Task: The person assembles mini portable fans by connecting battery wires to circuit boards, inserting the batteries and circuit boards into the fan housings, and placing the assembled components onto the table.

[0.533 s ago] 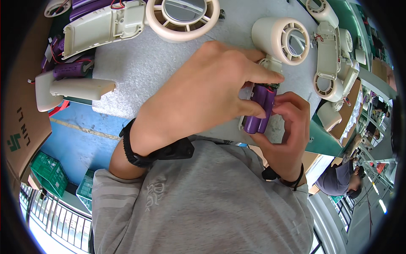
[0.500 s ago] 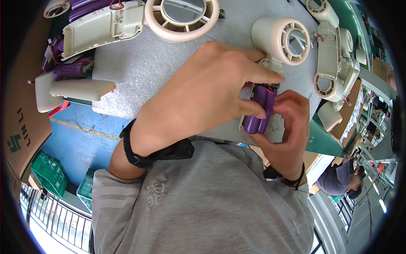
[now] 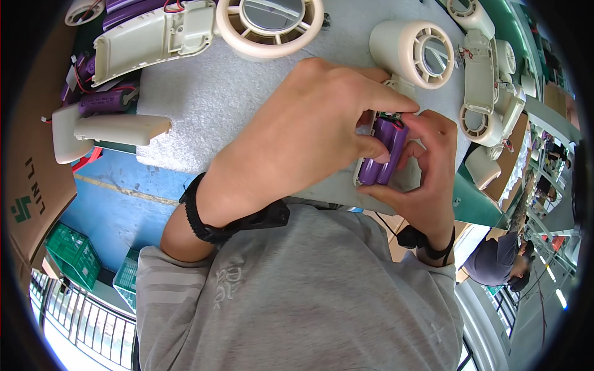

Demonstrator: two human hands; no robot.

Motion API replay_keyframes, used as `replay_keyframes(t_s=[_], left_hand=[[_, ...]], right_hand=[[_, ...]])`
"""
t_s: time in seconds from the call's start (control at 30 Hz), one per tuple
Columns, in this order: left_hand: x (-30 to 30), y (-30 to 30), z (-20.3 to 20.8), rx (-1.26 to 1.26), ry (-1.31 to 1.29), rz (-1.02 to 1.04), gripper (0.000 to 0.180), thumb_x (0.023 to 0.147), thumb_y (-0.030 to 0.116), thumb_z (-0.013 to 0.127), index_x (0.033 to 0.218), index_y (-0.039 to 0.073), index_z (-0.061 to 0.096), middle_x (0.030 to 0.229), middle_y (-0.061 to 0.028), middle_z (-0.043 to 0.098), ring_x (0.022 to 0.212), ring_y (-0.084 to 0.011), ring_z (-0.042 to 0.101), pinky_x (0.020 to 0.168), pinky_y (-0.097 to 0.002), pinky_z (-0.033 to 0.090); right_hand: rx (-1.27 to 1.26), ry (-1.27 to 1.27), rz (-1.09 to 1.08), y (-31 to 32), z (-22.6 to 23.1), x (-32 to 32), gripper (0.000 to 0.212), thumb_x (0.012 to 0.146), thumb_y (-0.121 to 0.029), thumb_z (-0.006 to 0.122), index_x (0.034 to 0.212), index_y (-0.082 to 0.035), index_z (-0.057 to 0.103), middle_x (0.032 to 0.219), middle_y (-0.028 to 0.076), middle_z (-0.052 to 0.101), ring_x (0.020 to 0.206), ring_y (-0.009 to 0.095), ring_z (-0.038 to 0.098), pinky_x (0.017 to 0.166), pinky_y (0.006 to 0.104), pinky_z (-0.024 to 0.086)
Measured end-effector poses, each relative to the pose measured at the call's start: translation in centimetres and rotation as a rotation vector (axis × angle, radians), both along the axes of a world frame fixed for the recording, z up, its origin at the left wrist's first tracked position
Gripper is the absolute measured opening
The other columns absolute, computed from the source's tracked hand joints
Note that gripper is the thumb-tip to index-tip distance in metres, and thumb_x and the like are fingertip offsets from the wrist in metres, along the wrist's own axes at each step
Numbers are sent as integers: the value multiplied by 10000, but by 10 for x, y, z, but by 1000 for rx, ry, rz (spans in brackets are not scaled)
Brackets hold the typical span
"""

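A cream handheld fan with a round head point(image 3: 396, 52) lies on the table, its opened handle pointing toward me. In the handle sits a purple battery pack point(image 3: 382, 151) of two cells side by side, with a small green circuit board point(image 3: 390, 115) and red wires above it. My left hand point(image 3: 328, 117) reaches over from the left, closed, thumb on the cells and fingers near the board. My right hand point(image 3: 438, 151) curls round from the right, thumb at the pack's lower end and index finger by the wires. The handle's far side is partly hidden under my left hand.
Another fan point(image 3: 154, 43) with an open handle lies at the upper left. Purple batteries point(image 3: 102, 102) and cream covers point(image 3: 120, 128) sit at the left edge. More fan bodies point(image 3: 479, 80) stand at right. A cardboard box point(image 3: 37, 154) and green crates point(image 3: 73, 255) are at left.
The pack now sits slightly farther from me and lower in the handle. My right hand has moved up, its index finger now at the wires; my left thumb still rests on the cells.
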State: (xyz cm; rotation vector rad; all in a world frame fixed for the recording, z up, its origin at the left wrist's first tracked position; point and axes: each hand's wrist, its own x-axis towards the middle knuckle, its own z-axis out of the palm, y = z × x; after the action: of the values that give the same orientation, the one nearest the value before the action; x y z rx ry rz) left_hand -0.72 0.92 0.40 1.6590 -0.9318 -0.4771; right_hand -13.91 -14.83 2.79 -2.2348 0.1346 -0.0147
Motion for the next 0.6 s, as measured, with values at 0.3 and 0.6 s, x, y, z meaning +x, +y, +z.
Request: replay_keyframes(t_s=[0.3,0.6], left_hand=[[0,-2,1,-48,69,-6,460,599,5,796,1045,72,708,988,-170,662,806,-319,671,726,-356,552],[-6,7,4,11,48,-78,587,650,-8,797,1204,102,640,1272,-170,560,911,-281,673,764,-350,564]], right_hand=[[-337,-189,107,-1,-2,-9,744,550,-171,913,1191,43,601,1213,154,467,1031,253,589,778,329,553],[-437,-139,235,2,8,-4,763,605,-174,880,1250,71,555,1322,208,444,1077,288,579,821,352,549]])
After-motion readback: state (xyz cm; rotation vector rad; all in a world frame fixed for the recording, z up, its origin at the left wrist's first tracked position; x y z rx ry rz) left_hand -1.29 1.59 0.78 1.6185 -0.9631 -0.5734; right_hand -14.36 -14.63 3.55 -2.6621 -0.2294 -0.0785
